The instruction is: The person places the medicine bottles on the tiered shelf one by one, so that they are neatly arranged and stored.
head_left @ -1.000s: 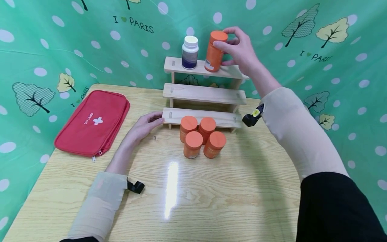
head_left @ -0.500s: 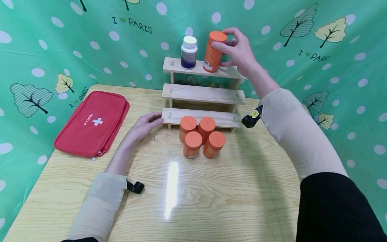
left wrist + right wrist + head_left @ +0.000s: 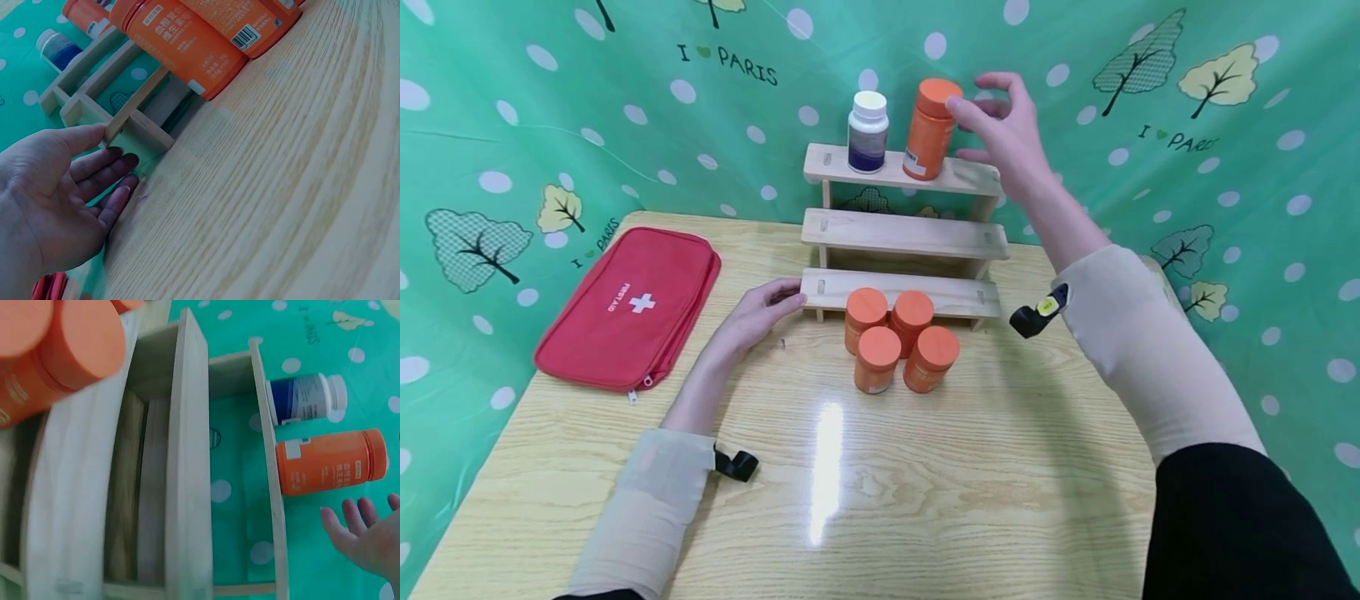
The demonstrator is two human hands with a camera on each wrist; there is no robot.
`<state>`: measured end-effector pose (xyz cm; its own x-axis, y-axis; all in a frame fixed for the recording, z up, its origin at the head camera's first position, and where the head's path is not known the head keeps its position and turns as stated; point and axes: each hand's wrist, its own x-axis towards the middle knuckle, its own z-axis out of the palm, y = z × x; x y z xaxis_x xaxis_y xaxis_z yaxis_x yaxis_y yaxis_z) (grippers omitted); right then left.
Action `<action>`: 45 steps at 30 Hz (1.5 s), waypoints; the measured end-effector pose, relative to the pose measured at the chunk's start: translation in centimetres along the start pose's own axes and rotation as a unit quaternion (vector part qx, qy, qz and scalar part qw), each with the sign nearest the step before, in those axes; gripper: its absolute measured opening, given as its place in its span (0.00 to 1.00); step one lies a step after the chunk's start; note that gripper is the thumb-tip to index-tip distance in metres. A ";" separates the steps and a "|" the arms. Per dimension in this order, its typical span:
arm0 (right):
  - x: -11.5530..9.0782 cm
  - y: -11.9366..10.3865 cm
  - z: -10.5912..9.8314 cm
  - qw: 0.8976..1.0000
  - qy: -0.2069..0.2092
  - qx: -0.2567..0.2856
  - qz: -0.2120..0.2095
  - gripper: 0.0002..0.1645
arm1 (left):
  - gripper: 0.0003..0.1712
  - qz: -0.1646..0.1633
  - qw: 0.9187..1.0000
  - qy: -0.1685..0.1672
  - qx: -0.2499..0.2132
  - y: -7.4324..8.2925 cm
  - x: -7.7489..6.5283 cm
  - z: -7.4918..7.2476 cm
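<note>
On the top tier of a three-step wooden rack (image 3: 906, 232) an orange pill bottle (image 3: 929, 133) stands upright, right of a white-capped pill bottle (image 3: 868, 133). My right hand (image 3: 1011, 137) is beside the orange bottle, fingers spread and apart from it in the right wrist view, where the hand (image 3: 369, 537) shows at the lower right. My left hand (image 3: 760, 312) rests at the left end of the lowest tier; in the left wrist view its thumb touches the rack's corner and the other fingers lie loosely bent by the side.
Several orange bottles (image 3: 878, 358) stand in a cluster on the table (image 3: 925, 492), right before the lowest tier. A red first-aid pouch (image 3: 628, 308) lies at the left. Green patterned cloth (image 3: 737, 125) hangs close behind the rack.
My right hand has let go of the orange bottle and drawn a little to the right. The bottle stays on the top tier. My left hand has kept its place.
</note>
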<state>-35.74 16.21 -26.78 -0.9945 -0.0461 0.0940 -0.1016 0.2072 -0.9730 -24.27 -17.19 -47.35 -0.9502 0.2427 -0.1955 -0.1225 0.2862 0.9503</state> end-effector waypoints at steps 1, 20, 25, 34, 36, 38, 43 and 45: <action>-0.4 0.2 -0.1 1.000 0.007 0.005 -0.005 0.36 | 0.35 0.000 1.000 0.000 0.001 -0.1 0.0 0.0; -9.6 6.9 -2.7 0.982 0.042 0.142 -0.115 0.25 | 0.36 -0.002 1.000 0.000 -0.005 -0.3 0.1 0.0; -11.9 9.0 -2.5 0.981 0.020 0.142 -0.129 0.23 | 0.34 -0.001 1.000 0.002 0.001 -0.4 0.2 0.1; -14.7 11.1 -1.6 0.986 -0.034 0.102 -0.130 0.23 | 0.35 -0.003 1.000 0.004 0.004 -0.5 0.2 0.2; -15.1 11.4 -1.5 0.986 -0.046 0.092 -0.128 0.23 | 0.36 -0.005 1.000 0.006 0.004 -0.5 0.0 0.1; -15.5 11.8 -1.4 0.986 -0.061 0.088 -0.126 0.24 | 0.35 -0.004 1.000 0.007 0.003 -0.4 -0.1 0.0; -16.6 12.9 -1.3 0.988 -0.092 0.054 -0.112 0.26 | 0.35 -0.002 1.000 0.006 0.004 -0.2 -0.1 0.0; -17.1 13.4 -1.3 0.989 -0.103 0.033 -0.102 0.27 | 0.35 -0.002 1.000 0.006 0.006 -0.2 0.0 0.0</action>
<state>-20.12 21.05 -41.19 -0.9268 -0.2793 0.2511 -0.2903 0.1089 -0.9507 -24.24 -17.24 -47.58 -0.9529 0.2315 -0.1958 -0.1220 0.2984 0.9466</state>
